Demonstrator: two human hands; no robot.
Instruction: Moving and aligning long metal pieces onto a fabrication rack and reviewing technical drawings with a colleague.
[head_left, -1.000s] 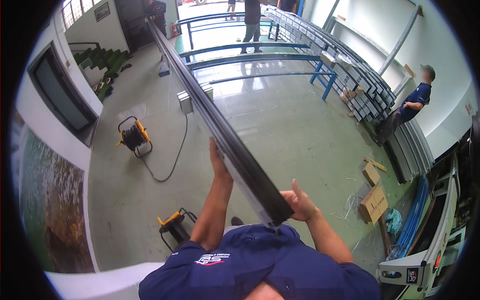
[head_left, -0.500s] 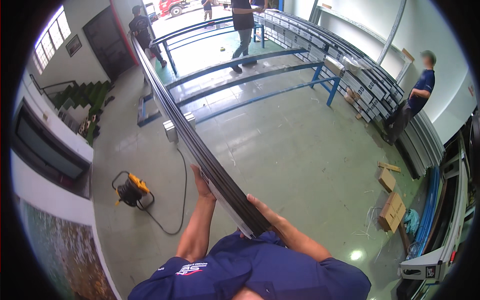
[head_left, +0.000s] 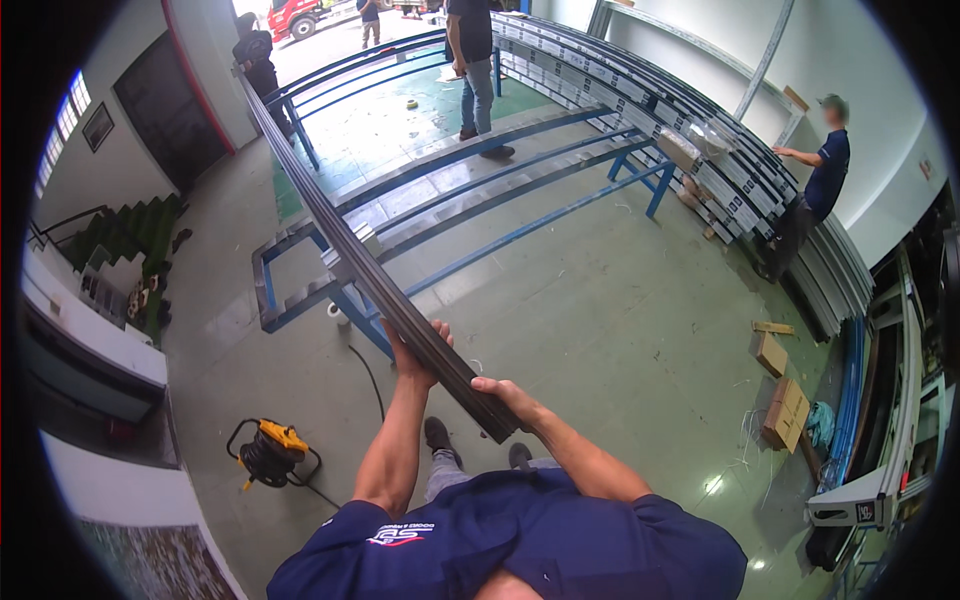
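Note:
A bundle of long dark metal profiles (head_left: 398, 310) runs slantwise from in front of my chest to the far left. My left hand (head_left: 412, 358) is closed round it from beneath, with fingertips showing on the far side. Close to the near end, my right hand (head_left: 506, 398) grips the bundle's right side, thumb on top. At the far end, another person (head_left: 256, 55) stands by the profiles, hands too small to make out. Midway, the bundle passes over a blue metal rack (head_left: 345, 295); I cannot tell whether it touches.
A yellow and black cable reel (head_left: 272, 455) sits on the floor at left, its cord running toward the rack. Stacked wrapped profiles (head_left: 600, 90) line the right side, where a person (head_left: 825, 170) stands. Cardboard boxes (head_left: 786, 412) lie at right. Another person (head_left: 474, 70) stands behind the rack.
The bundle's near end has moved away from my chest, my hands with it, and my feet now show below. The person at right has stretched an arm toward the stack.

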